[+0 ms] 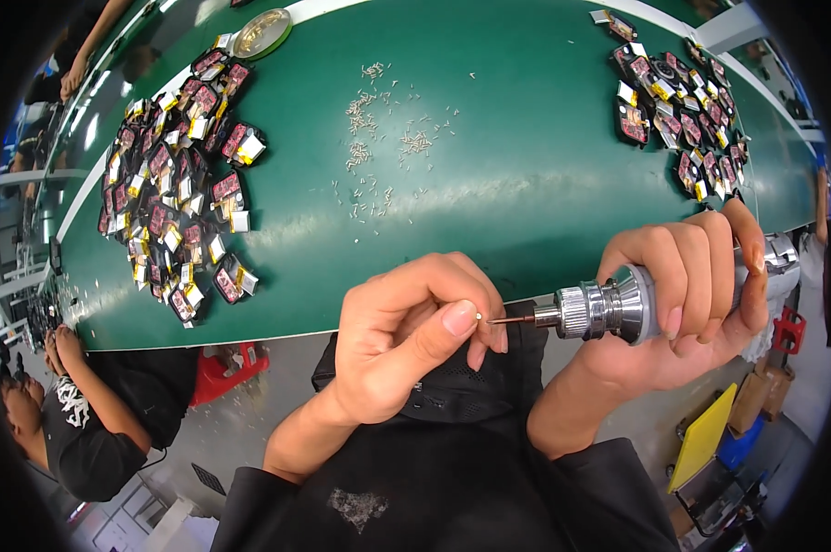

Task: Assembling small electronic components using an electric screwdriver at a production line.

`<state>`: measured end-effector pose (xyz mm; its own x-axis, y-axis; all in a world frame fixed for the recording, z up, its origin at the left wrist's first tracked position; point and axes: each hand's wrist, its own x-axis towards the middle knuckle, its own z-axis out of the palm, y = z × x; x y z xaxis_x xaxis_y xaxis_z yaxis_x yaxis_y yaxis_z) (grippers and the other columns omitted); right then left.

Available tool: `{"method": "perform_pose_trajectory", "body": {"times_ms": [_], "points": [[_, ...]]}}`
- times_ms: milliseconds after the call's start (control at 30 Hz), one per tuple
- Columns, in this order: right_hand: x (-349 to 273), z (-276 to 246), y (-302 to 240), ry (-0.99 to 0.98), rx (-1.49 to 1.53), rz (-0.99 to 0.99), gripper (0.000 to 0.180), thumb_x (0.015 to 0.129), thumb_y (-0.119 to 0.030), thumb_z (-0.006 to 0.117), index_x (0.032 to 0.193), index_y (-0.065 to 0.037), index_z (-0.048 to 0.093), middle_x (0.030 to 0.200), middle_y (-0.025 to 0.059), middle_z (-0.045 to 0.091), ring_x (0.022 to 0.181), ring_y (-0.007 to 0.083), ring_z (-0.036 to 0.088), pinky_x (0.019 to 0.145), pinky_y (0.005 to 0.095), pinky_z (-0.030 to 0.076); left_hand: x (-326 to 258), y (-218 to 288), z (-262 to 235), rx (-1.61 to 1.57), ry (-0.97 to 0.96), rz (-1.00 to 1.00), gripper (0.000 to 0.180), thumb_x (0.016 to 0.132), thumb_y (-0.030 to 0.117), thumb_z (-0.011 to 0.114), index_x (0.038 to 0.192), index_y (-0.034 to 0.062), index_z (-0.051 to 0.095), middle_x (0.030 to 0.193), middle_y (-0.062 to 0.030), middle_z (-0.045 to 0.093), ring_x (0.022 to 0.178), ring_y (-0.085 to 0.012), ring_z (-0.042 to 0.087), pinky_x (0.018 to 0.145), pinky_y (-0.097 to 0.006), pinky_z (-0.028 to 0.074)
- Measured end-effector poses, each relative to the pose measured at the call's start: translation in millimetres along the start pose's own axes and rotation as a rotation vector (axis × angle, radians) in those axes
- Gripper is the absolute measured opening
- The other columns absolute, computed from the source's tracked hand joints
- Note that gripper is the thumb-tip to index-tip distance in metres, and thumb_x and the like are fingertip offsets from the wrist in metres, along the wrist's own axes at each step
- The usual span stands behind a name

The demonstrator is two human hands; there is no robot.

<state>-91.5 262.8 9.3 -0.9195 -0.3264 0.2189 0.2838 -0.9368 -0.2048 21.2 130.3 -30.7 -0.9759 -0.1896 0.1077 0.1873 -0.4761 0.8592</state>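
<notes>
Below green tabletop (526, 184) edge: left hand (406, 336) pinching tiny screw (479, 316), w/ driver (608, 308) in closed right hand (700, 285), bit horizontal, tip just right of screw.

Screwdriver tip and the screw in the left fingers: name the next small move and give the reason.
Probably ease the screw onto the bit. The left hand pinches the small screw between thumb and finger, right at the end of the thin bit, and the right hand grips the metal-nosed screwdriver level, pointing at it. Whether they already touch cannot be told.
</notes>
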Motion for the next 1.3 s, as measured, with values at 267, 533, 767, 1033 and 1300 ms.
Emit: {"method": "perform_pose_trajectory", "body": {"times_ms": [267,533,767,1033,1300], "points": [[-2.6,0.0,2.8,0.0,-0.026,0.012,0.011,0.081,-0.01,0.056,0.087,-0.006,0.047,0.049,-0.0036,0.039,0.04,0.0083,0.041,0.047,0.0251,0.038,-1.0,7.4,0.9,0.088,-0.008,-0.025,0.019,0.093,0.01,0.051,0.082,-0.0053,0.053,0.075,-0.0169,0.055,0.064,-0.0223,0.057,0.051,-0.03,0.047],[-0.6,-9.2,0.0,-0.04,-0.178,0.045,0.012,0.084,-0.011,0.056,0.09,-0.005,0.047,0.05,-0.0034,0.039,0.039,0.0078,0.039,0.047,0.0249,0.037,10.7,0.9,-9.6,0.796,-0.097,0.31,0.002,0.077,-0.007,0.057,0.078,-0.0084,0.056,0.071,-0.0158,0.06,0.062,-0.0231,0.057,0.057,-0.029,0.045],[5.5,-13.9,-0.8,-0.04,-0.128,0.008,0.01,0.088,-0.013,0.051,0.093,-0.005,0.046,0.052,-0.0031,0.038,0.041,0.0063,0.037,0.047,0.0235,0.035,22.4,34.8,-17.4,0.989,0.021,0.217,0.031,0.095,0.014,0.04,0.091,-0.0085,0.062,0.074,-0.0133,0.06,0.059,-0.0141,0.053,0.054,-0.025,0.041],[-3.6,-50.9,-3.4,0.276,-0.144,-0.087,0.009,0.091,-0.016,0.045,0.088,-0.008,0.043,0.05,-0.0021,0.033,0.039,0.0087,0.031,0.045,0.0257,0.034,145.3,121.0,-145.9,1.637,0.388,0.256,0.018,0.089,0.013,0.054,0.092,-0.0038,0.06,0.074,-0.014,0.064,0.07,-0.0207,0.063,0.068,-0.03,0.048],[-5.8,-56.2,-2.2,0.219,-0.155,-0.059,0.008,0.09,-0.013,0.045,0.088,-0.006,0.042,0.049,-0.001,0.032,0.037,0.009,0.032,0.042,0.026,0.035,236.0,126.9,-260.8,2.128,0.551,-0.203,0.055,0.078,0.042,0.063,0.106,-0.0049,0.058,0.105,-0.0306,0.058,0.098,-0.0442,0.06,0.085,-0.047,0.05]]}}
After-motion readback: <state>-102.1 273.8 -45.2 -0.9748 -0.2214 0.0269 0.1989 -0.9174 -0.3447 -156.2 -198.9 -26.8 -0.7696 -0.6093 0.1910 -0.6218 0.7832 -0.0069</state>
